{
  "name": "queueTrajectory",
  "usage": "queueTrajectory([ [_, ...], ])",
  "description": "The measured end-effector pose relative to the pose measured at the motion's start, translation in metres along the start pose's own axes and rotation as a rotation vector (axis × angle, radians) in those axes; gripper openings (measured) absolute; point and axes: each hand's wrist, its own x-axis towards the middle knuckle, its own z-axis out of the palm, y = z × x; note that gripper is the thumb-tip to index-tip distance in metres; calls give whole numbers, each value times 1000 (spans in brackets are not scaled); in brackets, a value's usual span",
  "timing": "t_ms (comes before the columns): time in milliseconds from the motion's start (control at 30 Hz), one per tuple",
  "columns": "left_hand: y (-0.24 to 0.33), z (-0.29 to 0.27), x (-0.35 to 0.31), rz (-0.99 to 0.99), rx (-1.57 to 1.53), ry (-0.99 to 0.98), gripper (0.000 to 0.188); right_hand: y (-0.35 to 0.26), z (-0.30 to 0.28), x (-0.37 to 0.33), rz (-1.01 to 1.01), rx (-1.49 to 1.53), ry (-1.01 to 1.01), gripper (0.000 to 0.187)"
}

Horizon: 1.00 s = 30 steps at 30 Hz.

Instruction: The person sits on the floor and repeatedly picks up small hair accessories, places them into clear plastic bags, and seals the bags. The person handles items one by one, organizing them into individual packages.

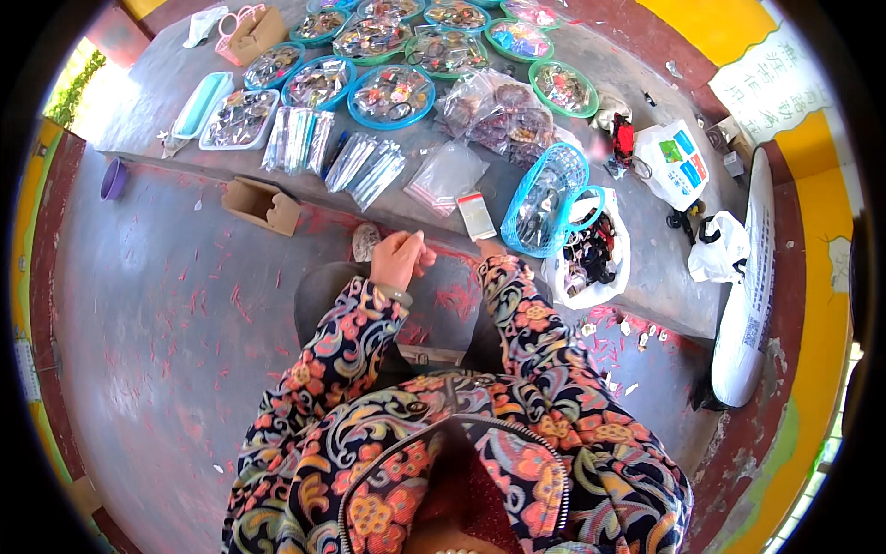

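A single view comes from a wide fisheye camera worn on the person's head, looking steeply down and slightly forward. It sits close above the person's floral-patterned, multicoloured sleeves (pixel 369 369), which enter from the lower edge and fill the bottom centre. Farther off, toward the top, lies the grey concrete step used as a worktop (pixel 185 83), with its row of round blue and green plastic trays (pixel 391 94) well away from the lens. The grey floor with red paint flecks (pixel 157 323) spreads across the left half. Straight edges bend near the dark circular rim, and a yellow wall (pixel 821 323) curves along the right side.
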Motion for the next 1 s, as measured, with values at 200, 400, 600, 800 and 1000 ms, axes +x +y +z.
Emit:
queueTrajectory([
  [200, -15, -28, -21, -132, -30, 115, 26, -73, 38, -24, 253, 200, -119, 37],
  [400, -15, -24, -13, -124, -10, 46, 26, -98, 17, -30, 336, 338, -104, 36],
  [600, -18, -22, -17, -115, 35, 29, 27, -120, 8, -44, 405, 456, -132, 37],
  [800, -11, -13, -18, -126, 35, 49, 28, -161, -6, -66, 509, 630, -179, 39],
  [1000, -12, -16, -17, -11, 148, 98, 28, -211, 1, -103, 536, 563, 285, 16],
])
